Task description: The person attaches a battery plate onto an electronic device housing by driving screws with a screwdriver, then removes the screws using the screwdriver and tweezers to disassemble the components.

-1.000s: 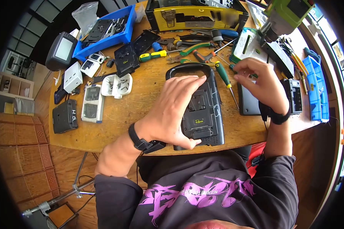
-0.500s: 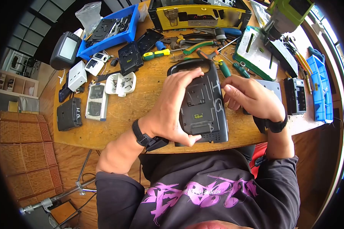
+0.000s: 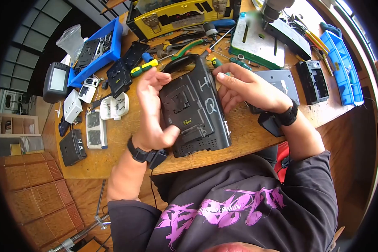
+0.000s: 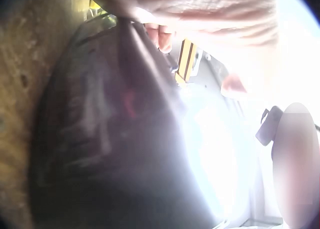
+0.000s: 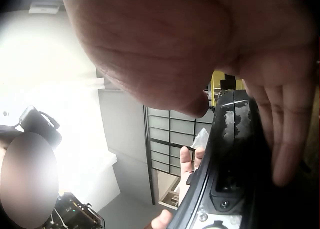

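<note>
A black plastic case (image 3: 189,111) with a carry handle, chalk-like "HQ" letters and a small yellow-green label stands tilted near the bench's front edge. At its left side is my left hand (image 3: 151,109), fingers loosely bent beyond the edge and thumb overlapping the lower front. My right hand (image 3: 250,90) is beside the right edge, thumb near the top corner, fingers lower down. In the right wrist view the worn edge of the case (image 5: 235,124) runs between thumb and straight fingers. The left wrist view shows its dark, blurred side (image 4: 115,139) close under my left hand.
Past the handle lie pliers and screwdrivers (image 3: 144,67). A yellow-black toolbox (image 3: 180,19) stands at the back. On the left are a blue bin (image 3: 113,46) and a white box of screws (image 3: 107,110). A grey flat unit (image 3: 277,82) and blue tray (image 3: 344,71) are right.
The case has tilted, so its right side shows. My left fingers have slid off its front to the left edge. My right hand has come left to its right edge. The head view has turned.
</note>
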{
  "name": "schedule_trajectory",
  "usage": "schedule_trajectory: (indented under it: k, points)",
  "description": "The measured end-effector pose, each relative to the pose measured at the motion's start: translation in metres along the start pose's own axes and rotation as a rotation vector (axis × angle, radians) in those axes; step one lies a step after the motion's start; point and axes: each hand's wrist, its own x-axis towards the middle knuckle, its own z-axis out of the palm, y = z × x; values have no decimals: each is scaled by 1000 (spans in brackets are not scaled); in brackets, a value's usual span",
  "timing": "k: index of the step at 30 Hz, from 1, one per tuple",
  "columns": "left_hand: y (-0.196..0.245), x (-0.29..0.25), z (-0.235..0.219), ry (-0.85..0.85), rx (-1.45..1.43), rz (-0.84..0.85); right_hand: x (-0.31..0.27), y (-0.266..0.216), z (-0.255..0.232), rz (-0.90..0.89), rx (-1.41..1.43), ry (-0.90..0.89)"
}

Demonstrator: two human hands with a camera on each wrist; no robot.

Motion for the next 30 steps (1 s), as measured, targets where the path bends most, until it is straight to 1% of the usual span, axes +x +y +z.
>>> schedule_trajectory:
  k: [1, 2, 4, 5, 6, 8, 10, 12, 13, 14, 15, 16, 18, 20, 22, 24, 26, 30]
  points:
    - [5, -1, -8, -209, 191, 10, 0, 2, 1, -12, 26, -7]
    - [11, 1, -14, -311, 487, 89, 1, 4, 2, -23, 52, -13]
    - [8, -2, 0, -143, 105, -74, 3, 4, 1, -27, 113, -12]
    - [1, -1, 3, -144, 119, 31, 4, 5, -4, -2, 199, -103]
    - [2, -2, 4, -148, 116, 29, 4, 6, -7, 22, 285, -193]
    - [5, -6, 5, -133, -12, -160, 2, 5, -5, 11, 301, -207]
    - [13, -4, 8, -110, -71, -231, -1, 1, -3, -21, 319, -233]
    - [2, -5, -6, -176, 11, -171, -3, 1, -2, -41, 331, -254]
    - [2, -10, -7, -177, 13, -179, -3, 2, -1, -76, 281, -269]
    - [6, -9, -5, -149, -3, -222, -3, 3, -1, -113, 229, -284]
    - [10, -9, -3, -120, -18, -263, -3, 4, 0, -113, 233, -289]
    - [14, -7, 0, -119, -14, -267, -3, 5, 0, -142, 219, -295]
    - [19, -5, 7, -24, -162, -302, -3, 6, 2, -170, 206, -303]
    - [19, -5, 7, 4, -175, -305, -4, 6, 3, -214, 164, -352]
    - [20, -5, 5, 37, -271, -342, -2, 8, 4, -235, 141, -370]
    - [16, -4, 2, 59, -280, -322, -1, 9, 5, -261, 121, -392]
    - [16, -3, -1, 128, -340, -340, -3, 6, 5, -291, 101, -404]
    - [15, -4, -5, 128, -333, -346, -3, 6, 6, -302, 93, -438]
